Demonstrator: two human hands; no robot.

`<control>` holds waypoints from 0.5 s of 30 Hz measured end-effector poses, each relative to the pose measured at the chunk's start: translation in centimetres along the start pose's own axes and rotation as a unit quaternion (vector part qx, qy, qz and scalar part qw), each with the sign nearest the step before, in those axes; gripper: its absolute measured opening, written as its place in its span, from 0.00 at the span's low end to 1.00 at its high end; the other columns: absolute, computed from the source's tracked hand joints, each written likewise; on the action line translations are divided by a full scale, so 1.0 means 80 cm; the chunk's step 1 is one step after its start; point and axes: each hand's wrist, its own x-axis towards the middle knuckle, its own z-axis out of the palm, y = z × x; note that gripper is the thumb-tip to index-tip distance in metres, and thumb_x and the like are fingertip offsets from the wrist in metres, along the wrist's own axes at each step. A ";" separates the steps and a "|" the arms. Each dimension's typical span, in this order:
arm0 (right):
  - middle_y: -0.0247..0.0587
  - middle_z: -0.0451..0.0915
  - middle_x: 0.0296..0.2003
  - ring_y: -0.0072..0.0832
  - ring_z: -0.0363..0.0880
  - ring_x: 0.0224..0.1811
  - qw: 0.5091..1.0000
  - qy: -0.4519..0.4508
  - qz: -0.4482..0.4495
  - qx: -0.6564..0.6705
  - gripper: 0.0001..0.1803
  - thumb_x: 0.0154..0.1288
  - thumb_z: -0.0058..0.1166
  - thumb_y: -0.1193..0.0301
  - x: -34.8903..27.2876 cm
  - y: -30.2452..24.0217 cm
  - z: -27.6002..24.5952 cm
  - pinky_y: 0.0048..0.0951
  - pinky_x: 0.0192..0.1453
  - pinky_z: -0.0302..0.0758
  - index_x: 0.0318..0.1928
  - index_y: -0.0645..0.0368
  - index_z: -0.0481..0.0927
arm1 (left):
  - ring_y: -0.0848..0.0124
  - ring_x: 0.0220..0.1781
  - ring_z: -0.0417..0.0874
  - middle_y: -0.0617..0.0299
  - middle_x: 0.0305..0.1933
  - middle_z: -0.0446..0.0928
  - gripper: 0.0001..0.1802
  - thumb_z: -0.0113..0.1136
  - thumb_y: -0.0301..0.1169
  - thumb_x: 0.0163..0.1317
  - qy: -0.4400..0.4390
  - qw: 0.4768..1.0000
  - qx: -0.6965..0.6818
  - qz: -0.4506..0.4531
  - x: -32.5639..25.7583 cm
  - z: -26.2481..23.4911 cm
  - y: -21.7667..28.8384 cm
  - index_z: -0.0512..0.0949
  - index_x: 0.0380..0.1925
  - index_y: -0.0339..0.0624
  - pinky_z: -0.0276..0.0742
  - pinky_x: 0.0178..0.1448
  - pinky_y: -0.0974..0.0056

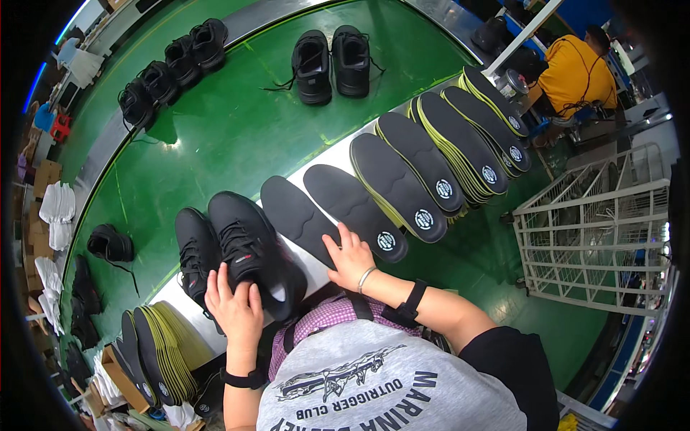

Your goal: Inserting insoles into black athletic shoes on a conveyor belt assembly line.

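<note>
A pair of black lace-up shoes, the left shoe (192,248) and the right shoe (248,233), stands on a white ledge in front of me. My left hand (235,305) has its fingers and thumb at the opening of the right shoe, holding it by the collar. Pale lining shows inside that shoe. To the right of the pair lie two single black insoles, one nearer (295,215) and one beyond it (352,205). My right hand (351,260) rests over their adjoining edges, fingers spread, gripping neither. Its thumb is partly hidden.
Stacks of black insoles with yellow-green undersides (449,147) line the ledge rightward; another stack (162,352) lies left. Black shoes (352,61) stand on the green surface beyond, with a loose shoe (110,243) at left. A white wire cart (593,237) stands right; a person in yellow (578,72) sits behind.
</note>
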 end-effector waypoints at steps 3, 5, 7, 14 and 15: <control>0.62 0.49 0.60 0.51 0.55 0.59 1.000 -0.004 -0.008 0.020 0.39 0.45 0.58 0.57 -0.006 0.003 -0.003 0.42 0.54 0.63 0.58 0.54 0.61 | 0.51 0.59 0.60 0.49 0.57 0.63 0.11 0.58 0.31 0.47 -0.008 1.000 -0.012 -0.027 0.005 0.001 0.002 0.77 0.32 0.39 0.55 0.59 0.51; 0.62 0.49 0.60 0.51 0.52 0.61 0.999 0.004 -0.015 0.030 0.34 0.47 0.57 0.56 -0.014 0.004 -0.012 0.43 0.58 0.60 0.55 0.55 0.66 | 0.52 0.57 0.62 0.49 0.55 0.64 0.11 0.59 0.30 0.47 0.031 0.998 -0.021 -0.041 0.004 -0.005 0.013 0.76 0.32 0.38 0.55 0.59 0.51; 0.60 0.52 0.59 0.49 0.54 0.61 0.998 -0.016 -0.033 0.047 0.30 0.49 0.55 0.58 -0.022 0.008 -0.028 0.43 0.57 0.60 0.52 0.56 0.68 | 0.53 0.53 0.65 0.52 0.50 0.68 0.13 0.59 0.29 0.47 0.044 0.990 -0.130 -0.042 0.008 -0.028 0.026 0.74 0.35 0.38 0.57 0.57 0.52; 0.53 0.64 0.52 0.45 0.62 0.55 0.988 0.145 -0.031 0.043 0.21 0.50 0.53 0.63 -0.045 0.065 -0.088 0.42 0.53 0.64 0.45 0.58 0.71 | 0.67 0.31 0.76 0.58 0.30 0.75 0.13 0.50 0.38 0.56 -0.031 0.646 -0.680 0.345 0.019 -0.191 0.060 0.74 0.37 0.44 0.73 0.38 0.61; 0.52 0.65 0.50 0.45 0.63 0.54 0.987 0.154 -0.022 0.044 0.20 0.50 0.53 0.64 -0.046 0.074 -0.094 0.42 0.52 0.64 0.44 0.59 0.72 | 0.71 0.33 0.76 0.66 0.33 0.75 0.13 0.47 0.45 0.59 -0.032 0.490 -0.742 0.457 0.047 -0.213 0.097 0.75 0.35 0.52 0.74 0.39 0.62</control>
